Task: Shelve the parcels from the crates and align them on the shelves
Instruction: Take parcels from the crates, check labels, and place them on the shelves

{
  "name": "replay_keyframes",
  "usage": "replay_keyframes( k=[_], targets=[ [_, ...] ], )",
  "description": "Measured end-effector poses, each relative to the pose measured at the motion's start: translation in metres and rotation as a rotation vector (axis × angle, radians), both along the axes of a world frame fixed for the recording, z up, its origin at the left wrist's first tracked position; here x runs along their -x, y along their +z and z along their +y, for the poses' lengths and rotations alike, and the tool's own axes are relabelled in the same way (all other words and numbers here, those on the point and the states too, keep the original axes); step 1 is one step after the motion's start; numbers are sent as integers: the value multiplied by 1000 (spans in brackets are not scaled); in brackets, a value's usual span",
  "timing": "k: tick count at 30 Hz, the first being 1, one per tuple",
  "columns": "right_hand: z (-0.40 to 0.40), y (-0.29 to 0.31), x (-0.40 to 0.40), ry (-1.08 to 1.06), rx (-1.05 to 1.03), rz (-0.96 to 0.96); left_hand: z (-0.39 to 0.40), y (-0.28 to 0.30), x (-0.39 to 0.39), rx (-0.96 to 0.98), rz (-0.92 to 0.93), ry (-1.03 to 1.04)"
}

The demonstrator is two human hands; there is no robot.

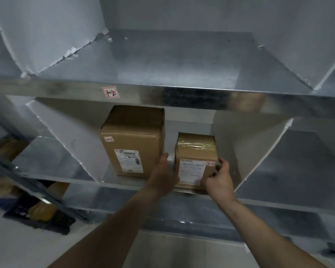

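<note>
A tall brown cardboard box [132, 140] stands on the grey metal shelf [128, 181]. Beside it, the left hand [163, 176] presses flat-fingered against a smaller taped cardboard parcel [194, 151], whose right edge the right hand [219, 178] grips with curled fingers.

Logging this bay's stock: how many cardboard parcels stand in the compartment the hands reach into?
2. The larger parcel stands left; the smaller taped parcel stands right, between the left hand and right hand. More could hide behind them.

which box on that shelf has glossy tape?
The smaller box, on the right, between the left hand and right hand; tape wraps its upper part. The taller box lacks it.
</note>
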State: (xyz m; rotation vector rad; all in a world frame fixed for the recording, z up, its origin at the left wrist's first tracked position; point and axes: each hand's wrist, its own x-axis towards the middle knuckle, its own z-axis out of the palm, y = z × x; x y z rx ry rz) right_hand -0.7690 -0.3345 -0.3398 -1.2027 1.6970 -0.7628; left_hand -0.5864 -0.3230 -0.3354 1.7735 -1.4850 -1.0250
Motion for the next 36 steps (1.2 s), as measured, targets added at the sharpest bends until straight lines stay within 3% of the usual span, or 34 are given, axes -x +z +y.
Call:
replay_keyframes(
  k=[9,15,22,36],
  targets=[
    [41,0,-28,-70,-22,100,50,11,-43,-101,138,64],
    [82,-5,-78,15,-97,238,99,11,-103,-104,182,34],
    [150,6,-208,293,-120,291,190,13,-231,-147,121,4],
    [234,41,-499,787,110,177,340,60,-465,-116,41,345]
  ],
)
